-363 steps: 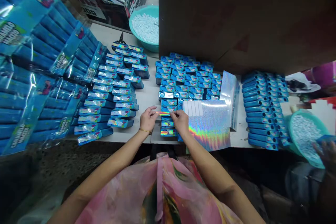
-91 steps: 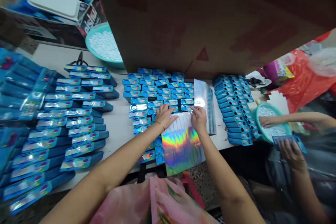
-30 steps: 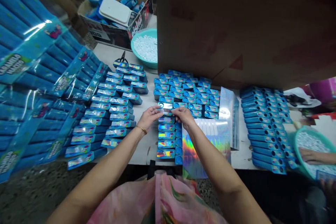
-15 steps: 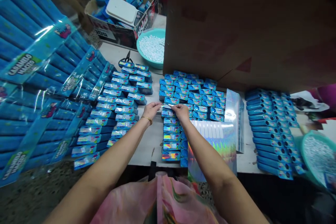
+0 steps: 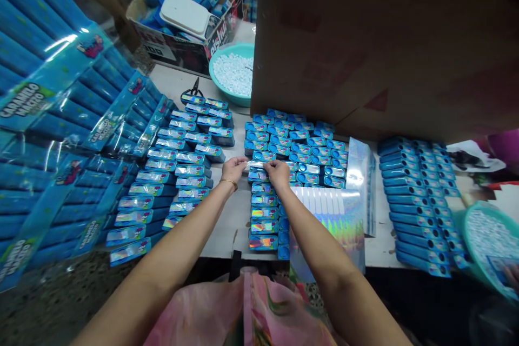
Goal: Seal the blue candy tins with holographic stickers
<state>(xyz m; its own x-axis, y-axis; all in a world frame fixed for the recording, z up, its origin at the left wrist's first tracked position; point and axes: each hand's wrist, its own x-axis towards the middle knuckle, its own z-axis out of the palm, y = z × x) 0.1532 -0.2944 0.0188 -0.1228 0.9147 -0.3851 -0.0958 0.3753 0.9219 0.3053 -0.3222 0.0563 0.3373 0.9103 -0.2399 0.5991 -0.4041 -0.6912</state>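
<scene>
My left hand (image 5: 234, 169), with a bracelet at the wrist, pinches one end of a narrow shiny sticker (image 5: 255, 164). The other end is between the fingertips of my right hand (image 5: 279, 174). Stretched level between both hands, the sticker lies over the top of a small blue candy box (image 5: 259, 175) in the middle group; whether it touches all along I cannot tell. Below my right forearm is a holographic sticker sheet (image 5: 324, 227) with several bare white strips. To the left stand rows of blue boxes (image 5: 156, 165) with shiny strips across their tops.
Wrapped packs of blue boxes (image 5: 81, 102) rise at the left. Behind are scissors (image 5: 194, 89), a bowl of white candies (image 5: 233, 73) and an open carton (image 5: 174, 46). A large cardboard box (image 5: 365, 38) blocks the back right. Another person's hand (image 5: 511, 274) is by a second bowl (image 5: 470, 243).
The sticker has come down flatter onto the box top, and my right fingers have shifted slightly left. At the far right, another person's hand has come into view by the bowl.
</scene>
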